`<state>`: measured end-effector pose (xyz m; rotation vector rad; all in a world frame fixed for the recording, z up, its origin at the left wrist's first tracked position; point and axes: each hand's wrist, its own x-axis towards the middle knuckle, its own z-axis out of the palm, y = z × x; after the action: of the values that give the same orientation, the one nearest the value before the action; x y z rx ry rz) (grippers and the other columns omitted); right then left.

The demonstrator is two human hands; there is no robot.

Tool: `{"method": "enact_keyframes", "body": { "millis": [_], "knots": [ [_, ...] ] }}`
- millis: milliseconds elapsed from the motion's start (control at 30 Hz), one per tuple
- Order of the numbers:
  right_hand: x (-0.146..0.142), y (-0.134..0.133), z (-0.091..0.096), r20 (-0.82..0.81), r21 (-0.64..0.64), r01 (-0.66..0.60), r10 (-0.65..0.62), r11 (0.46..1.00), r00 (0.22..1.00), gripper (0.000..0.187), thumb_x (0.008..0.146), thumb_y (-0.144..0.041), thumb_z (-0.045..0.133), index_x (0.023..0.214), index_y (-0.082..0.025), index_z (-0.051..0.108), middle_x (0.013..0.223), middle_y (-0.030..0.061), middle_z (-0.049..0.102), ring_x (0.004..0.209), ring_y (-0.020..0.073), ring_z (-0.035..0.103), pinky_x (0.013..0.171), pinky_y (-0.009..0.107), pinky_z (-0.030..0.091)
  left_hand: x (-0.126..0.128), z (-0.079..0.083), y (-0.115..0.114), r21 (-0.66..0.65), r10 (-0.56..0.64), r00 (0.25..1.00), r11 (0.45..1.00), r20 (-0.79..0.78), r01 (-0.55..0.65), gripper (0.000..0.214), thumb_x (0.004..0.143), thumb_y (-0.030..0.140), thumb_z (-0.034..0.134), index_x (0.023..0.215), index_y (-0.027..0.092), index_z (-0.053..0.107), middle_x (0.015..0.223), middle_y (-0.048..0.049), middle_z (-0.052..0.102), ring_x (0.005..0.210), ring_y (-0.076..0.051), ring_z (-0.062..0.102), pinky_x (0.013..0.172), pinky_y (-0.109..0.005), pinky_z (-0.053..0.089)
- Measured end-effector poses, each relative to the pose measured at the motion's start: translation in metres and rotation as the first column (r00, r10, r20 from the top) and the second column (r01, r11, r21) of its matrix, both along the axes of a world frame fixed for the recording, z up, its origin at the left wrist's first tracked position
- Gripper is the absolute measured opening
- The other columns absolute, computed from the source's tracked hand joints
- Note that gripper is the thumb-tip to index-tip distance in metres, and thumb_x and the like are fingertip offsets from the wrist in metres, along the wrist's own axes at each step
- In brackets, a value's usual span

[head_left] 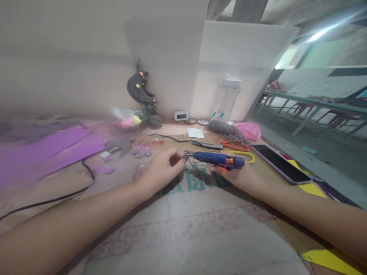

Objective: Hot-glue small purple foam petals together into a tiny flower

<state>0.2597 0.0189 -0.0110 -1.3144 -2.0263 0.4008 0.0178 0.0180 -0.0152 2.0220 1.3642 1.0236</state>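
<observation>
In my right hand (229, 171) is a blue glue gun (213, 158) with a red light lit on it, its nozzle pointing left. My left hand (163, 166) is closed in a pinch at the nozzle's tip. Between its thumb and finger shows a small purplish piece (186, 156), partly hidden, and a thin grey cord (192, 165) curves down from there. Nozzle and piece are very close; whether they touch I cannot tell. Several purple felt cutouts (138, 154) lie beyond my left hand, and more cutouts (109, 170) lie to its left.
Purple sheets (71, 143) and a black cable (65, 195) occupy the left. Behind my right hand are orange-handled pliers (235, 145), grey yarn (222, 129) and a clear bottle (226, 100). A phone (279, 162) lies right. A dark crescent ornament (140, 89) stands at the back.
</observation>
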Motion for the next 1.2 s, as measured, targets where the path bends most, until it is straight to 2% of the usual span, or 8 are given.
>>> {"method": "enact_keyframes", "body": {
  "millis": [233,400,567,867,1067,1200],
  "knots": [
    [-0.005,-0.004,0.011,-0.053,0.005,0.0,0.0,1.0,0.999,0.021,0.075,-0.042,0.066,0.077,-0.022,0.059,0.072,0.0015,0.067,0.07,0.021,0.065,0.062,0.031,0.054,0.001,0.002,-0.001,0.011,-0.014,1.0,1.0,0.0,0.014,0.016,0.082,0.033,0.051,0.075,0.019,0.057,0.071,0.0004,0.062,0.064,-0.015,0.056,0.06,-0.025,0.04],
    [-0.006,-0.006,0.017,-0.088,0.056,-0.012,0.017,0.998,0.996,0.019,0.079,-0.043,0.063,0.079,-0.024,0.059,0.079,0.0039,0.07,0.08,0.0242,0.067,0.07,0.034,0.055,0.0,0.0,0.001,-0.032,-0.003,0.999,0.999,0.038,0.004,0.018,0.082,0.036,0.051,0.077,0.02,0.057,0.071,-0.0002,0.063,0.064,-0.016,0.057,0.06,-0.026,0.041],
    [-0.002,-0.003,0.011,-0.042,0.027,-0.107,0.108,0.994,0.993,0.021,0.079,-0.042,0.063,0.08,-0.022,0.059,0.08,0.0033,0.068,0.076,0.0214,0.065,0.068,0.032,0.053,-0.001,-0.001,0.002,-0.039,0.002,0.999,0.999,0.033,-0.001,0.018,0.082,0.036,0.051,0.078,0.019,0.058,0.072,-0.0006,0.064,0.066,-0.016,0.058,0.061,-0.027,0.041],
    [0.0,-0.001,0.009,0.025,0.035,-0.1,0.099,0.994,0.995,0.023,0.08,-0.043,0.062,0.08,-0.021,0.056,0.072,0.0006,0.062,0.069,0.0183,0.06,0.063,0.028,0.049,-0.001,-0.001,0.001,-0.051,0.008,1.0,0.999,0.027,-0.006,0.018,0.084,0.037,0.051,0.079,0.02,0.058,0.072,0.0005,0.063,0.065,-0.015,0.059,0.06,-0.026,0.041],
    [0.003,0.003,0.002,-0.021,-0.011,-0.137,0.137,0.991,0.99,0.02,0.08,-0.04,0.064,0.083,-0.021,0.059,0.077,0.0014,0.065,0.071,0.0183,0.062,0.064,0.028,0.049,-0.001,-0.001,0.002,-0.022,0.012,1.0,1.0,0.024,-0.012,0.017,0.083,0.035,0.051,0.077,0.019,0.057,0.071,0.0007,0.064,0.065,-0.015,0.058,0.06,-0.026,0.041],
    [0.003,0.004,0.001,-0.022,0.018,-0.128,0.129,0.992,0.991,0.02,0.079,-0.04,0.065,0.081,-0.021,0.058,0.074,0.0003,0.063,0.068,0.0173,0.06,0.061,0.027,0.049,-0.001,-0.001,0.002,-0.041,0.009,1.0,0.999,0.024,-0.008,0.016,0.082,0.033,0.051,0.078,0.02,0.058,0.071,0.0008,0.064,0.065,-0.015,0.058,0.06,-0.026,0.041]
  ]
}}
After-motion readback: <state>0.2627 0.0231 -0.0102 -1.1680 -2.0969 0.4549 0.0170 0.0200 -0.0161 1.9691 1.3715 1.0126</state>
